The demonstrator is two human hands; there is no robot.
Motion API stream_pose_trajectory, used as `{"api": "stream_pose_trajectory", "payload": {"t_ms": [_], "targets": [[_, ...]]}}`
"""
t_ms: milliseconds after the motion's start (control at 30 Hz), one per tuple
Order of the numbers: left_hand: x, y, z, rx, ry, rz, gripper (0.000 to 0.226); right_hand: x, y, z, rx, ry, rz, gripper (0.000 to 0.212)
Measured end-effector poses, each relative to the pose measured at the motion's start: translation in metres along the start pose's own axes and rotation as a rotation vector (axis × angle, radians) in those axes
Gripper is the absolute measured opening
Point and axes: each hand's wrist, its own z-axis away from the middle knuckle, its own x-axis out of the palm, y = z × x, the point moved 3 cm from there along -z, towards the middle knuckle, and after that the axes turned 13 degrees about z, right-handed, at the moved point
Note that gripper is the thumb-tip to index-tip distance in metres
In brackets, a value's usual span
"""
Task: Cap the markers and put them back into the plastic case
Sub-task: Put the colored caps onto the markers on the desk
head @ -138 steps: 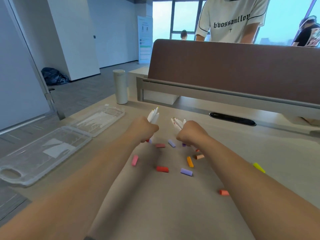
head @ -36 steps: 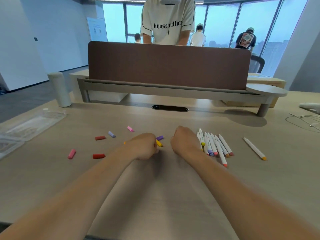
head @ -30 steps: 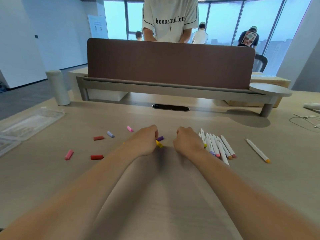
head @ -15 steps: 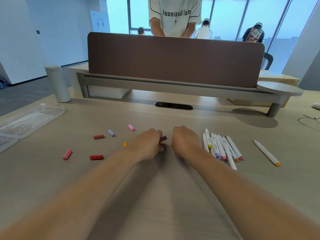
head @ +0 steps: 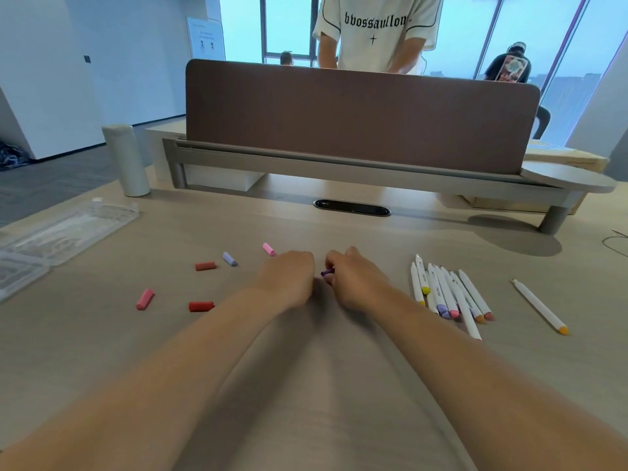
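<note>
Several uncapped white markers (head: 445, 294) lie bunched on the desk to the right of my right hand, and one more marker (head: 540, 305) lies alone further right. My right hand (head: 360, 283) pinches a purple cap (head: 327, 272) at its fingertips. My left hand (head: 289, 277) is curled shut knuckles-up just left of that cap; anything inside it is hidden. Loose caps lie to the left: pink (head: 268, 249), lilac (head: 229, 259), dark red (head: 205, 266), red (head: 201, 306) and pink-red (head: 145, 299). The clear plastic case (head: 68, 229) lies open at the left edge.
A white cylindrical bottle (head: 125, 161) stands at the back left. A brown desk divider (head: 356, 113) on a grey shelf spans the back, with a person standing behind it. A black cable slot (head: 351, 208) sits in the desk; a thin cable (head: 615, 239) lies far right.
The markers that both hands held were laid down on the right. My hands came together at the middle caps; the yellow cap is gone from view and my right fingers closed on the purple one.
</note>
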Motion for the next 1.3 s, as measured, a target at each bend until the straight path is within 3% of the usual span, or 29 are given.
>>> {"api": "stream_pose_trajectory", "payload": {"t_ms": [133,267,367,500,633,833,1067,1300], "targets": [[-0.001,0.004,0.006,0.03,-0.029,0.15,0.01,-0.002,-0.002,0.006,-0.02,0.018,0.071,0.021],[-0.007,0.001,0.009,-0.014,0.047,0.304,0.012,-0.005,-0.006,0.008,-0.018,0.001,0.062,0.019],[-0.008,-0.003,0.006,-0.125,0.069,0.261,0.014,-0.012,-0.005,0.01,0.027,0.022,0.007,0.01],[0.0,-0.007,0.0,-0.281,-0.046,0.075,0.046,-0.013,-0.006,0.009,0.054,0.034,-0.062,0.012],[0.002,-0.005,0.002,-0.152,-0.065,0.01,0.029,-0.011,-0.007,0.009,0.035,0.051,-0.073,0.032],[0.008,0.006,0.01,-0.014,-0.098,-0.002,0.016,-0.009,-0.008,0.009,0.09,0.089,-0.13,0.014],[0.002,0.007,0.031,-0.002,-0.186,0.027,0.022,-0.013,-0.018,0.012,0.203,0.117,-0.091,0.016],[-0.009,-0.016,0.045,-0.058,-0.052,0.122,0.008,-0.018,-0.038,0.009,0.137,0.05,-0.15,0.015]]}}
